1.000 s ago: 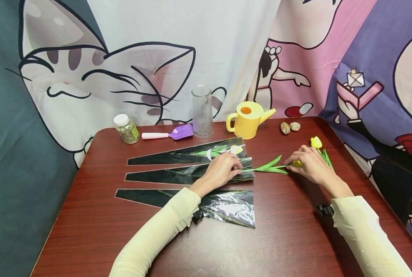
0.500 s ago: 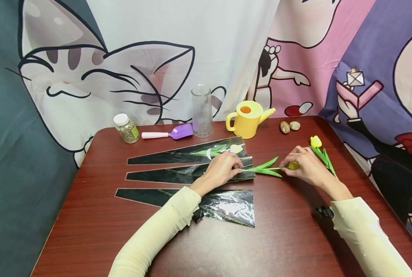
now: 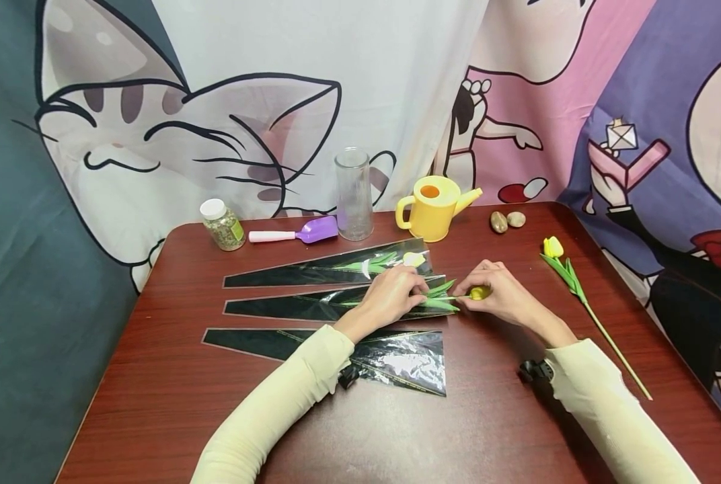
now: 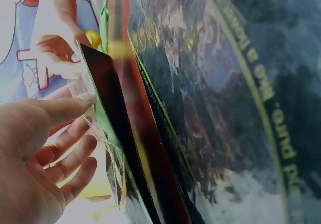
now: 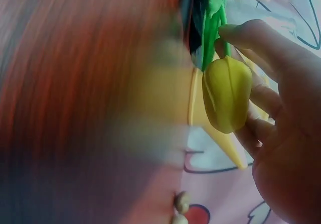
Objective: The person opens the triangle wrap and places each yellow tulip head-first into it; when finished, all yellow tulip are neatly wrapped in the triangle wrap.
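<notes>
A yellow tulip (image 5: 227, 94) hangs by its stem just under the bloom, pinched between the thumb and fingers of my right hand (image 3: 496, 292). Its green leaves (image 3: 440, 289) lie partly inside the wide mouth of the middle black-and-clear flower sleeve (image 3: 294, 306). My left hand (image 3: 391, 299) pinches that sleeve's rim; in the left wrist view the thumb lies against the sleeve edge (image 4: 100, 78). How deep the stem reaches is partly hidden by the left hand. Behind it, another flower sleeve (image 3: 276, 274) contains a pale yellow tulip (image 3: 413, 259).
Nearest the front lies a third sleeve (image 3: 397, 359). One more yellow tulip (image 3: 553, 247) lies at the right. Along the back stand a jar (image 3: 222, 227), a purple scoop (image 3: 317, 230), a glass vase (image 3: 354, 195), a yellow watering can (image 3: 433, 215) and two stones (image 3: 498, 222).
My right hand has moved left with the tulip, and its leaves have slid into the middle sleeve's mouth. The left hand stays nearly still. The other tulip's stem is now uncovered.
</notes>
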Demonstrator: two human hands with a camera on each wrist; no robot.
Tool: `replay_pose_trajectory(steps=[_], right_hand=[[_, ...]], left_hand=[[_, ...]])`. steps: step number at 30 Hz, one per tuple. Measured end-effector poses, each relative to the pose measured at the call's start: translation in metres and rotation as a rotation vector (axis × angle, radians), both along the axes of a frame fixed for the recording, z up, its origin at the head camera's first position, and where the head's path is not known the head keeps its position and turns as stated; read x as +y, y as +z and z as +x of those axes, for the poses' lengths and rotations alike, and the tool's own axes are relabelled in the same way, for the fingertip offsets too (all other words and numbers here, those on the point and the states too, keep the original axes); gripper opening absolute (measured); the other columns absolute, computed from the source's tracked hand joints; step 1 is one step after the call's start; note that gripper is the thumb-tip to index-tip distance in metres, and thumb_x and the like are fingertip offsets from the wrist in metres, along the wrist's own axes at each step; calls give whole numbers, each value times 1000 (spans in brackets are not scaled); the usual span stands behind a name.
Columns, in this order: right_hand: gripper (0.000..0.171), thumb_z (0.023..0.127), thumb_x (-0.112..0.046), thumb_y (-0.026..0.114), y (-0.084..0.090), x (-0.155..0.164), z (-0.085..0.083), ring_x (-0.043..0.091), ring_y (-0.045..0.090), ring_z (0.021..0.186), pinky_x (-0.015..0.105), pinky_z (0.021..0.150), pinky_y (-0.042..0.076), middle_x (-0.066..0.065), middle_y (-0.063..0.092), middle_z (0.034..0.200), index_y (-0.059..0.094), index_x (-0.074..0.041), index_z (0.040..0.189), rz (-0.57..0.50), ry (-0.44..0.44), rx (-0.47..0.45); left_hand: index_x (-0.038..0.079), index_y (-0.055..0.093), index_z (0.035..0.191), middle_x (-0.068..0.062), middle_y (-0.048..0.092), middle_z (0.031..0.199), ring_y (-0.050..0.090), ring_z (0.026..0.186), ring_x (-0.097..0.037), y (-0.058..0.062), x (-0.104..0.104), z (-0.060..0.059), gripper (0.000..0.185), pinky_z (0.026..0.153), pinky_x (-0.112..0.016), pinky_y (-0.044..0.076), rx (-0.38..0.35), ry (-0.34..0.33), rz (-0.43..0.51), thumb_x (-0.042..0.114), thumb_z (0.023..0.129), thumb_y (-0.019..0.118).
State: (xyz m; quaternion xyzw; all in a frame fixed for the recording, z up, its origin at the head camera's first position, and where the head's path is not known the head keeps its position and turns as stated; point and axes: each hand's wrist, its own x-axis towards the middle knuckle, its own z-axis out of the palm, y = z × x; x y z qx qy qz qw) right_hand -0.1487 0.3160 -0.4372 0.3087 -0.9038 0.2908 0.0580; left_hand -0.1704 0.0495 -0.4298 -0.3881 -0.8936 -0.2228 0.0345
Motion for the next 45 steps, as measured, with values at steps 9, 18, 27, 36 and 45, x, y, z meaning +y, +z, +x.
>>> replay_pose_trajectory(steps=[9,18,27,36,45], right_hand=[[16,80,-20,83,-7,-15,-4,7,50,86,36,76,33,-16,65,86,78,-29,92,-71,-28,-60],[13,81,-19,83,-10,-20,-6,7,55,83,26,72,43,-12,65,83,78,-26,91,-132,-44,-81],[13,81,-20,83,-11,-21,-4,9,54,84,29,72,44,-8,64,85,78,-26,91,-124,-67,-109],[17,80,-19,83,7,-7,-3,11,54,88,31,75,40,-17,67,87,78,-23,96,-128,-99,-53],[24,81,-28,82,12,30,5,11,60,88,34,75,49,-11,68,93,75,-20,103,-70,-192,-191]], left_hand=[[21,78,97,11,62,89,57,84,-4,0,-2,0,13,71,-22,47,-4,0,8,28,86,77],[21,78,97,11,62,87,58,83,-4,1,-2,0,13,72,-23,47,13,2,15,28,86,77],[20,78,97,10,63,89,58,83,-4,1,-2,0,13,73,-23,48,15,4,17,27,86,77],[20,78,96,10,64,89,59,83,-4,0,-2,0,12,72,-22,48,14,4,24,27,87,77],[21,78,96,10,63,90,59,84,-4,0,-2,0,11,72,-21,48,20,3,14,27,87,77]])
